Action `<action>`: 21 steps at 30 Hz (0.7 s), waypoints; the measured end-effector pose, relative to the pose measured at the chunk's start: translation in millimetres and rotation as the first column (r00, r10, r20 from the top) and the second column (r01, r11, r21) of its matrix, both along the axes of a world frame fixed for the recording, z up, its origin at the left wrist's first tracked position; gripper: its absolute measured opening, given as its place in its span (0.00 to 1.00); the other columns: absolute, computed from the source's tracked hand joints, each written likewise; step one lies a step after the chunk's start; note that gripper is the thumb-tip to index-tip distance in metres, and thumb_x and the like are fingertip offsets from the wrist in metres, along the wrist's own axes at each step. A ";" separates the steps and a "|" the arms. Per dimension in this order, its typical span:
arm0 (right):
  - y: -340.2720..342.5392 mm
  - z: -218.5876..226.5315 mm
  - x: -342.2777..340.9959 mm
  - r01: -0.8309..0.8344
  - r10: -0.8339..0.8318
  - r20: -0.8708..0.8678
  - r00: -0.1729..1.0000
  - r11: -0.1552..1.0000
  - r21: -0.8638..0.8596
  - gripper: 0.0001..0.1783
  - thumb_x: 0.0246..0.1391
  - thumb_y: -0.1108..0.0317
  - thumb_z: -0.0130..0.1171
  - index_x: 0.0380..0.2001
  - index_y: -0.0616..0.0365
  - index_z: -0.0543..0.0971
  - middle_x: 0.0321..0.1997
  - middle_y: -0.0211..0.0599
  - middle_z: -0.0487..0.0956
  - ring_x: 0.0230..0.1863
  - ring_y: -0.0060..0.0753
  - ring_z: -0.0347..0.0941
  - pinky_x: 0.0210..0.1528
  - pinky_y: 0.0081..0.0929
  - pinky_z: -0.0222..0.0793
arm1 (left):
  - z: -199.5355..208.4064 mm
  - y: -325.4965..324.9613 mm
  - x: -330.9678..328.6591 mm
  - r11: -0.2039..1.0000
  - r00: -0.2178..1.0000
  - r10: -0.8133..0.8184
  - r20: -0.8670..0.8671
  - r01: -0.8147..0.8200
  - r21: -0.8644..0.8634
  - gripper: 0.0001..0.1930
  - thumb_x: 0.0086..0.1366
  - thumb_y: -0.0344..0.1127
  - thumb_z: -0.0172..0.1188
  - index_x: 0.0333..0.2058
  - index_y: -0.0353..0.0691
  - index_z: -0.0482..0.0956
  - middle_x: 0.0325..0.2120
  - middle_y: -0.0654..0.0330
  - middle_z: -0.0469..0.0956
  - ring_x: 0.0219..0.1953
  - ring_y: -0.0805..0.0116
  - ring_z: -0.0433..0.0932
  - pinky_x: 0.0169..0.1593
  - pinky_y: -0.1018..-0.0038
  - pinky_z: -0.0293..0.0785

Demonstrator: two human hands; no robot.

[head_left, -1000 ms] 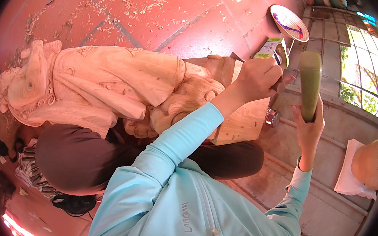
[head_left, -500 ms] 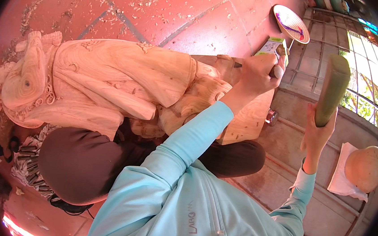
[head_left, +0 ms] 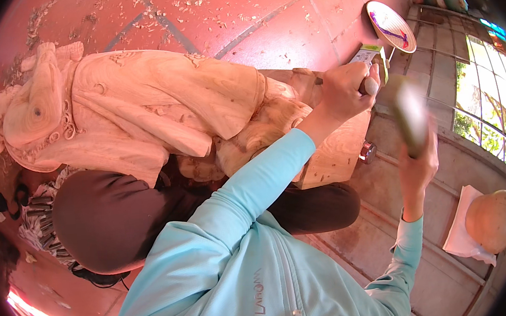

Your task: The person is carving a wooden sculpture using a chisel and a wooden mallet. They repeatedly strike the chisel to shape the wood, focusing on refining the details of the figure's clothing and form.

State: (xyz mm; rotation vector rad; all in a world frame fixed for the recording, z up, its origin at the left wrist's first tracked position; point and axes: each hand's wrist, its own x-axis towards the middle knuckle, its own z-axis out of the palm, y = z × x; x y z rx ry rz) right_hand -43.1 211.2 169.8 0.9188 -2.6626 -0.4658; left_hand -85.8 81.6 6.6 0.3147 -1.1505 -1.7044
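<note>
A large carved wooden statue [head_left: 163, 99] lies on its side across the view, its robed figure to the left and its base [head_left: 334, 157] to the right. My left hand [head_left: 346, 92] is closed around a chisel, whose rounded handle end [head_left: 369, 86] pokes out of the fist toward the right. The fist hides most of the tool, and its blade points toward the carving near the base. To the right, my right hand [head_left: 419, 167] grips a wooden mallet [head_left: 411, 114], blurred by motion, its head close to the chisel's end but apart from it.
Wood shavings [head_left: 216, 17] litter the red tiled floor at the far side. A green and white box [head_left: 370, 54] and a conical hat [head_left: 392, 25] lie beyond my left hand. A rounded tan object [head_left: 492, 221] rests on a white cloth at the right, near a metal grille.
The mallet in my right hand has swung left, toward the chisel's end. My left hand has kept its hold on the chisel near the same spot.
</note>
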 end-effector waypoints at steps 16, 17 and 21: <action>0.6 -2.1 6.4 0.233 -0.230 0.059 0.971 0.873 -0.428 0.33 0.48 0.79 0.59 0.60 0.54 0.66 0.39 0.35 0.79 0.38 0.32 0.76 0.44 0.29 0.71 | 7.2 11.6 9.9 0.966 0.994 -0.096 -0.060 0.079 -0.247 0.12 0.46 0.28 0.64 0.17 0.44 0.66 0.12 0.63 0.67 0.14 0.63 0.69 0.19 0.68 0.64; 6.5 1.3 5.1 0.292 -0.289 0.079 0.954 0.836 -0.464 0.32 0.49 0.78 0.60 0.60 0.56 0.66 0.39 0.34 0.79 0.38 0.29 0.76 0.44 0.28 0.71 | 7.0 11.8 8.4 0.969 0.996 -0.076 -0.046 0.063 -0.239 0.12 0.47 0.28 0.64 0.17 0.44 0.66 0.12 0.62 0.67 0.14 0.63 0.69 0.19 0.68 0.64; 12.6 7.9 1.5 0.279 -0.293 0.070 0.954 0.773 -0.570 0.23 0.52 0.73 0.61 0.52 0.59 0.71 0.38 0.34 0.79 0.36 0.22 0.73 0.42 0.23 0.70 | 3.2 8.9 2.4 0.984 0.998 -0.055 0.001 0.054 -0.171 0.14 0.52 0.28 0.62 0.15 0.43 0.65 0.11 0.60 0.66 0.13 0.61 0.68 0.18 0.68 0.63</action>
